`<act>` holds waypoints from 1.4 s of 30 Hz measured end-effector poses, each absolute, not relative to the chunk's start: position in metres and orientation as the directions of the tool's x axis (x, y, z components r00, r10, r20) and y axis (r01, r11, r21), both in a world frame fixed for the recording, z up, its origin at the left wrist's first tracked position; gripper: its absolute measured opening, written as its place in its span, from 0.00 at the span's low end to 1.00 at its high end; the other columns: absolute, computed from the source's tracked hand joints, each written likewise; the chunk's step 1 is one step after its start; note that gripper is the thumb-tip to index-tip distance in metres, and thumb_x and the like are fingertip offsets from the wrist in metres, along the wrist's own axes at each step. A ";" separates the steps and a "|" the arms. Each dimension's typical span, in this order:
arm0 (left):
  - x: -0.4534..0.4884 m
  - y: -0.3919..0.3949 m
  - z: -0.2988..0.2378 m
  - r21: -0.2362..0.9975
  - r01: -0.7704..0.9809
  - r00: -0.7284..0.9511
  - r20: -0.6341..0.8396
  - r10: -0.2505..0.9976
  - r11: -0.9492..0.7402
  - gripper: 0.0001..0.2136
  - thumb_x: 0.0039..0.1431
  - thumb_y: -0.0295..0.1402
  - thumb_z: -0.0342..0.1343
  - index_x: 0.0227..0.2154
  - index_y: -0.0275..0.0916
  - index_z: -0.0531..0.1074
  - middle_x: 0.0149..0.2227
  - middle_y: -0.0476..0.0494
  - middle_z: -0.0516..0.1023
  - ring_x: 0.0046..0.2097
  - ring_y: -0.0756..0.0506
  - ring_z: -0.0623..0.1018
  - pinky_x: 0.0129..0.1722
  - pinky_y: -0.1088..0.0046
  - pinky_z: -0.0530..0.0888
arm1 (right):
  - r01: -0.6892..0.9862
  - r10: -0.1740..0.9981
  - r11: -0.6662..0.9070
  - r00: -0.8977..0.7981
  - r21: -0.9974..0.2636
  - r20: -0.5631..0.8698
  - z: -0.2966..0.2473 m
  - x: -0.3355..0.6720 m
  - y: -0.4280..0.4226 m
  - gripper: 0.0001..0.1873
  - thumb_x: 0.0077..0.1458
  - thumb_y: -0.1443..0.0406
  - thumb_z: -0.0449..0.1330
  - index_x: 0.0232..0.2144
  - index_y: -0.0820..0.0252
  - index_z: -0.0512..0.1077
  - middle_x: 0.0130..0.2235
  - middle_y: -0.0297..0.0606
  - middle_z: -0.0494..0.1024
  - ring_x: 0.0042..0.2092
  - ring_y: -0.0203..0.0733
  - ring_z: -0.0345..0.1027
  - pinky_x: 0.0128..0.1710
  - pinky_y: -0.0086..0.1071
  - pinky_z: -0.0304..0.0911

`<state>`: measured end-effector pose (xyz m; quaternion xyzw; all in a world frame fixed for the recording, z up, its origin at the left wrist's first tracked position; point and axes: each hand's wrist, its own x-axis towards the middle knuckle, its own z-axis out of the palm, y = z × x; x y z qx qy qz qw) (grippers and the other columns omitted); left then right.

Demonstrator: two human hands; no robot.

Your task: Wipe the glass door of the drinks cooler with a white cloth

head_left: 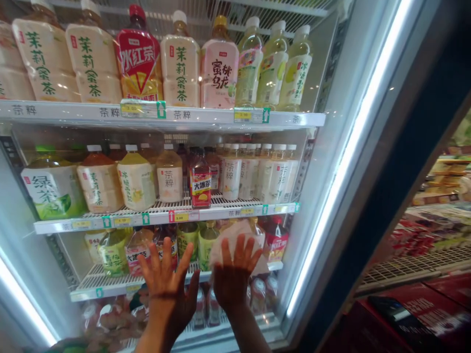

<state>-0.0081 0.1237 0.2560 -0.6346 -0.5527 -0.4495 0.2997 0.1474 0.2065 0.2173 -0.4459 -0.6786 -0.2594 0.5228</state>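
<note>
My left hand [167, 282] is spread flat against the glass door [331, 147] of a drinks fridge, fingers apart, holding nothing. Beside it my right hand [235, 274] presses a crumpled white cloth [235, 235] onto the same glass, its fingers stretched over the cloth. Both hands sit low on the door, level with the third shelf [110, 287]. Behind the glass stand rows of bottled tea, among them a red bottle [139, 56] on the top shelf and a small red-labelled bottle [200, 184] on the second.
The door's dark frame [390, 196] and a bright light strip [349, 147] run diagonally at the right. Beyond it are wire racks [415, 267] with packaged goods and red cartons [415, 318].
</note>
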 end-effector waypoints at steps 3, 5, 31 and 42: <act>-0.004 0.126 0.254 0.127 0.971 -0.025 0.896 0.443 -0.201 0.40 0.61 0.35 0.60 0.70 0.59 0.45 0.76 0.45 0.34 0.75 0.29 0.37 0.69 0.32 0.38 | 0.892 0.317 0.429 -0.001 -0.143 0.948 0.211 0.155 0.211 0.38 0.67 0.66 0.47 0.74 0.53 0.37 0.75 0.52 0.37 0.75 0.69 0.26 0.60 0.84 0.43; -0.001 0.127 0.254 0.131 0.972 -0.031 0.894 0.448 -0.193 0.40 0.62 0.35 0.60 0.71 0.59 0.44 0.76 0.46 0.33 0.75 0.30 0.36 0.69 0.32 0.37 | 0.883 0.319 0.361 0.186 -0.300 0.929 0.210 0.159 0.213 0.37 0.68 0.67 0.46 0.74 0.57 0.36 0.75 0.54 0.33 0.75 0.69 0.24 0.61 0.84 0.39; -0.048 0.119 0.258 0.111 0.985 -0.052 0.924 0.379 -0.135 0.41 0.62 0.33 0.60 0.70 0.60 0.44 0.76 0.47 0.33 0.75 0.31 0.35 0.69 0.33 0.35 | 0.822 0.243 0.569 -0.187 0.016 0.952 0.247 0.097 0.188 0.34 0.66 0.66 0.51 0.72 0.50 0.50 0.74 0.45 0.49 0.75 0.60 0.27 0.68 0.72 0.37; -0.144 0.100 0.263 0.095 0.992 -0.060 0.934 0.352 -0.082 0.39 0.63 0.33 0.58 0.70 0.60 0.43 0.75 0.49 0.29 0.74 0.31 0.31 0.69 0.35 0.31 | 0.785 0.154 0.616 -0.206 0.069 0.966 0.275 0.011 0.168 0.25 0.61 0.64 0.58 0.61 0.54 0.71 0.64 0.44 0.71 0.76 0.55 0.32 0.72 0.62 0.29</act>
